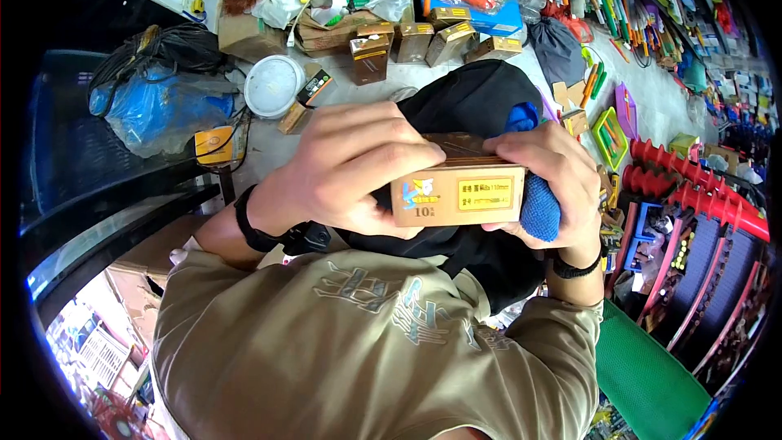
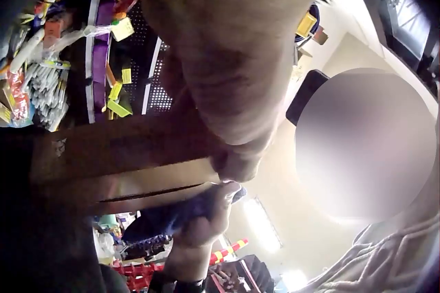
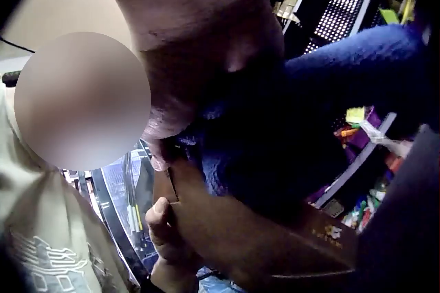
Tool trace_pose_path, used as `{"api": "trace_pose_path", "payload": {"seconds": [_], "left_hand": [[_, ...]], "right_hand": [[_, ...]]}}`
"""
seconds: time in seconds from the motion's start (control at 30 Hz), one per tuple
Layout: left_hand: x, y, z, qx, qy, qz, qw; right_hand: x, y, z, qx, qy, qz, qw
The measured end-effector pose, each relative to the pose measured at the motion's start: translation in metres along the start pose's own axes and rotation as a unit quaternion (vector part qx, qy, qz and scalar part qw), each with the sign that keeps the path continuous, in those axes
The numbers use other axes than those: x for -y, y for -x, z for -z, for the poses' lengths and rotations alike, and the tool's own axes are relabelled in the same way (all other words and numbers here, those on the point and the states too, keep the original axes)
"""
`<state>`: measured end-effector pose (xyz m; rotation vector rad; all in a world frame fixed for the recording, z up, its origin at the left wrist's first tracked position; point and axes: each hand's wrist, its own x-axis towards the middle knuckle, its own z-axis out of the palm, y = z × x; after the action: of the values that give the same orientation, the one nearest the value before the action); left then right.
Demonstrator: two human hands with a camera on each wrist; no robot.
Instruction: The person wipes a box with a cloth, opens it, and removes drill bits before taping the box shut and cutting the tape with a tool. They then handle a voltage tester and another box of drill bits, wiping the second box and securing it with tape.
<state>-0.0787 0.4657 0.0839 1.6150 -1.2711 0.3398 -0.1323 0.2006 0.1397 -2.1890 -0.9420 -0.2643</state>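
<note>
A small brown cardboard box (image 1: 456, 187) with a yellow label and a printed "10" is held up in front of the chest. My left hand (image 1: 346, 163) grips its left end, fingers over the top edge and thumb low on the side. At the other end my right hand (image 1: 562, 167) holds the box, with a blue cloth (image 1: 541, 210) bunched between palm and carton. In the left wrist view the long side of the box (image 2: 130, 152) shows below the left hand (image 2: 227, 80). The cloth (image 3: 240, 135) covers part of the box in the right wrist view.
Several similar brown boxes (image 1: 371, 57) stand on the floor ahead, near a white round lid (image 1: 273, 86). A black cable coil lies on a blue bag (image 1: 155, 110) at left. Red spiral bits (image 1: 700, 183) and racks fill the right, beside a green mat (image 1: 652, 371).
</note>
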Motion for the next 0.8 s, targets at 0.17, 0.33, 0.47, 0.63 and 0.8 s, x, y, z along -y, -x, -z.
{"api": "trace_pose_path", "payload": {"seconds": [0.17,0.33,0.47,0.63,0.8], "left_hand": [[-0.015,0.018,0.055,0.017,-0.077,0.159,0.984],[0.001,0.092,0.059,0.099,-0.287,0.278,0.911],[0.026,0.162,0.032,0.177,-0.316,0.411,0.837],[0.058,0.250,0.008,0.236,-0.262,0.635,0.687],[0.076,0.329,-0.009,0.196,-0.235,0.634,0.710]], "right_hand": [[0.003,0.016,0.018,-0.036,0.042,-0.050,0.997],[-0.008,0.038,0.021,-0.077,0.008,-0.117,0.990],[-0.005,0.041,0.022,-0.052,0.007,-0.108,0.993],[0.000,0.044,0.027,-0.011,0.018,-0.119,0.993],[0.005,0.045,0.032,-0.013,0.046,-0.156,0.987]]}}
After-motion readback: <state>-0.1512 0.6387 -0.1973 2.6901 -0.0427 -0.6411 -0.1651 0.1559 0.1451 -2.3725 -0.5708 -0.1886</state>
